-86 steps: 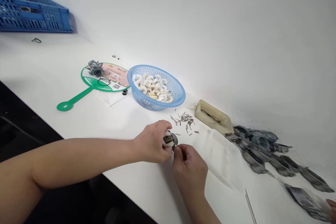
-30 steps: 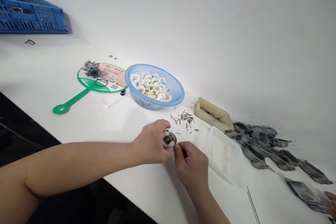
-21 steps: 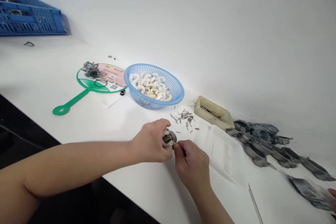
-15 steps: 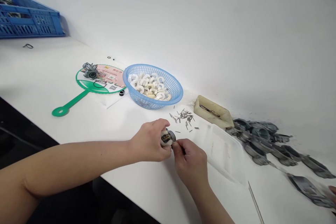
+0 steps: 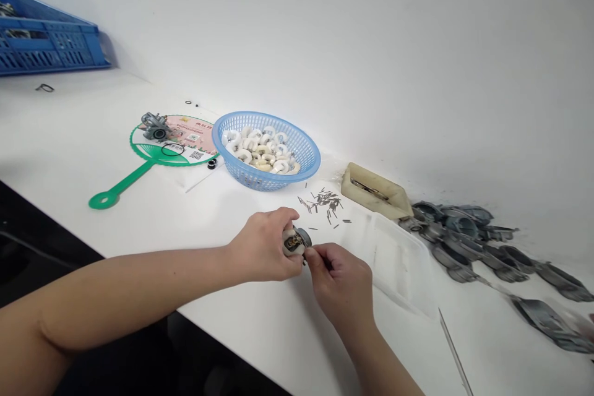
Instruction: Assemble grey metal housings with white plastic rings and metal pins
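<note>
My left hand [image 5: 269, 244] is wrapped round a small grey metal housing with a whitish ring and brass-coloured inner parts [image 5: 294, 241]. Its thumb and fingers cover much of the piece. Close against the lower right side of that housing is my right hand [image 5: 341, 275], with thumb and forefinger pinched together; whatever sits between those fingertips is too small to make out. Just beyond both hands, a loose heap of thin dark metal pins [image 5: 327, 200] lies on the white table [image 5: 218, 229].
A blue basket [image 5: 265, 182] holds white rings. Left of it, a metal housing [image 5: 155, 126] rests on a green-handled fan [image 5: 121, 184]. At right are a cream box [image 5: 375, 198], a clear tray [image 5: 399, 266] and grey castings [image 5: 464, 238]. A blue crate [image 5: 55, 46] stands far left.
The view has shifted slightly. Both hands keep their hold at the housing, and the right hand's knuckles have turned a little; nothing else has visibly moved.
</note>
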The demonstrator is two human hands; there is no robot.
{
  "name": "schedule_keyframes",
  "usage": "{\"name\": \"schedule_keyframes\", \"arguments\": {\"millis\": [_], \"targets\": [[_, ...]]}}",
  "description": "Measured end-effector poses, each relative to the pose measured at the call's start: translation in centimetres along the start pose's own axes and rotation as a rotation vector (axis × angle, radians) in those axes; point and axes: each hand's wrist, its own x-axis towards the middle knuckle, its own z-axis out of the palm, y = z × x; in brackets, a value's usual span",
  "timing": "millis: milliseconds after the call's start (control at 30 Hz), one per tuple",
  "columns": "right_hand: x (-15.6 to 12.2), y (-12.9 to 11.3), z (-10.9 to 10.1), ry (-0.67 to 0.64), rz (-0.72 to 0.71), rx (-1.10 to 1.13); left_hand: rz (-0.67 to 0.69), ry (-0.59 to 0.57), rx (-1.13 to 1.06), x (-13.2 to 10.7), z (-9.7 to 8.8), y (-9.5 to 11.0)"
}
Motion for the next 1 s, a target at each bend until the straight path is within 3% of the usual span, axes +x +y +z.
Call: {"name": "schedule_keyframes", "arguments": {"millis": [200, 433, 633, 800, 1000], "targets": [[0.1, 0.2, 0.0, -0.054, 0.102, 0.078, 0.025, 0.001, 0.092, -0.4, 0.1, 0.3], [-0.3, 0.3, 0.1, -0.061, 0.104, 0.007, 0.120, 0.010, 0.127, -1.4, 1.4, 0.3], [-0.8, 1.2, 0.1, -0.055, -0.025, -0.037, 0.127, -0.036, 0.103, -1.3, 1.6, 0.3], [-1.9, 1.8, 0.5, 0.115, -0.207, -0.305, 0.128, -0.073, 0.094, -1.1, 1.5, 0.5], [-2.2, 2.5, 0.5, 0.029, -0.087, -0.244, 0.135, -0.090, 0.081, -1.3, 1.9, 0.5]]}}
